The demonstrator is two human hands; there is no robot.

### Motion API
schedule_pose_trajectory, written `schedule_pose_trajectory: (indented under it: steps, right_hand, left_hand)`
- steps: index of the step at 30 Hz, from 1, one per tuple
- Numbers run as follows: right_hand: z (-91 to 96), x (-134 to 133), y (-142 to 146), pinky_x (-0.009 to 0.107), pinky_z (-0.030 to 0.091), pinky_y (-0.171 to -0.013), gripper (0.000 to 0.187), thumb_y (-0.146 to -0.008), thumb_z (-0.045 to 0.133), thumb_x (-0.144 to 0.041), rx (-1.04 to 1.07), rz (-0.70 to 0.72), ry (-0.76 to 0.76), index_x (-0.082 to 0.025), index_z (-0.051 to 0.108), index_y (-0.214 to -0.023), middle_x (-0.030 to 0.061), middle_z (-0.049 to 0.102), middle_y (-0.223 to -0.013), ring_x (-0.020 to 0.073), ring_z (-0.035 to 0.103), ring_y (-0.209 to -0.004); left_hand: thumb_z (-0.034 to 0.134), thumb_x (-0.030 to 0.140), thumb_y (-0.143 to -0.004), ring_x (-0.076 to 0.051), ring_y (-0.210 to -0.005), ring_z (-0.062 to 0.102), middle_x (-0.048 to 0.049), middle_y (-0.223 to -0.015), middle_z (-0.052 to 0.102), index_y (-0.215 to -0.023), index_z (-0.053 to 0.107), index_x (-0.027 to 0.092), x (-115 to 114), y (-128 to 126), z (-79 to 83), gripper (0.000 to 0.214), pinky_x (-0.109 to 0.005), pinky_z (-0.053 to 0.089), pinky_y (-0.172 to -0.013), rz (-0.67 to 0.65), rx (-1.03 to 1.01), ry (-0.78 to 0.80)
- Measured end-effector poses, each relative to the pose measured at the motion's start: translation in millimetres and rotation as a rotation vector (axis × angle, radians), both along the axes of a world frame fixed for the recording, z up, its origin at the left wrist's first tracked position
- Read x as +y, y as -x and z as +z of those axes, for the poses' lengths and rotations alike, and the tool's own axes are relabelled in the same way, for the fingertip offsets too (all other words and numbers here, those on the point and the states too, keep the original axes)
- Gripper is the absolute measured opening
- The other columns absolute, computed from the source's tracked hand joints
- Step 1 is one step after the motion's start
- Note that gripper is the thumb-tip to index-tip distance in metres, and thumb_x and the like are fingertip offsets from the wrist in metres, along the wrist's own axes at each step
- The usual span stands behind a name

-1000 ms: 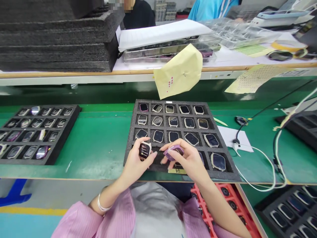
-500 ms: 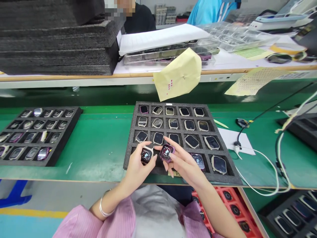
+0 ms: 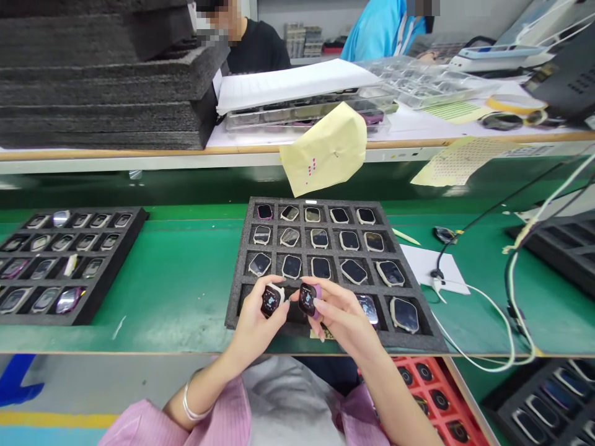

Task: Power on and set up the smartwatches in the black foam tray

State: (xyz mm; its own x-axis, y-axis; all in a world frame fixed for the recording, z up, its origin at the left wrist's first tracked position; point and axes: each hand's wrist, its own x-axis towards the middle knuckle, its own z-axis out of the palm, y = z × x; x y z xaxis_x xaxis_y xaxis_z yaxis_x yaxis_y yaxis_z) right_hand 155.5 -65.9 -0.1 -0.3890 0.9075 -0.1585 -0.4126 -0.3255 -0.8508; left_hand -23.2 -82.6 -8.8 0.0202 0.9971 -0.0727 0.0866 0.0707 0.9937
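Note:
My left hand (image 3: 253,322) grips a white-cased smartwatch body (image 3: 271,298), its lit screen facing me. My right hand (image 3: 341,316) grips a purple-cased smartwatch body (image 3: 308,298), also with a lit screen. The two watches sit side by side, almost touching, above the near row of a black foam tray (image 3: 242,282). That tray lies on the green belt and holds several watch bodies in its pockets; the pockets under my hands are partly hidden.
A second black foam tray (image 3: 132,232) of watch bodies lies at the left. White and black cables (image 3: 506,291) and a white paper (image 3: 425,263) lie at the right. A red tray (image 3: 418,384) sits below the table edge. Stacked foam sheets, clear trays and two seated people are behind.
My right hand turned the purple watch from its back to its lit screen and brought it beside the white one. My view shifted slightly up.

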Motion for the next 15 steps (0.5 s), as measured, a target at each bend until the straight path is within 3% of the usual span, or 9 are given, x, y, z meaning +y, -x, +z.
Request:
schedule_pose_trajectory:
  steps: [5, 15]
  right_hand:
    - [-3.6, 0.9, -0.6, 0.022, 0.046, -0.036, 0.040, -0.079, 0.074, -0.029, -0.020, 0.028, -0.036, -0.023, 0.066, -0.118, 0.0115, 0.073, -0.100, 0.0135, 0.062, -0.047]
    - [-2.0, -0.2, -0.1, 0.023, 0.048, -0.040, 0.036, -0.081, 0.073, -0.027, 0.001, 0.036, -0.048, -0.023, 0.068, -0.117, 0.0109, 0.073, -0.097, 0.0122, 0.060, -0.046]
  left_hand:
    - [0.062, 0.019, -0.079, -0.010, -0.056, 0.047, 0.0019, -0.079, 0.055, -0.113, 0.053, 0.020, 1.7, 4.0, -2.0, 0.035, -0.022, 0.039, -0.053, -0.039, -0.081, 0.033]
    - [0.059, 0.016, -0.080, -0.010, -0.061, 0.046, 0.0018, -0.083, 0.052, -0.111, 0.052, 0.020, 0.7, 6.5, -1.4, 0.032, -0.022, 0.039, -0.058, -0.048, -0.090, 0.014]
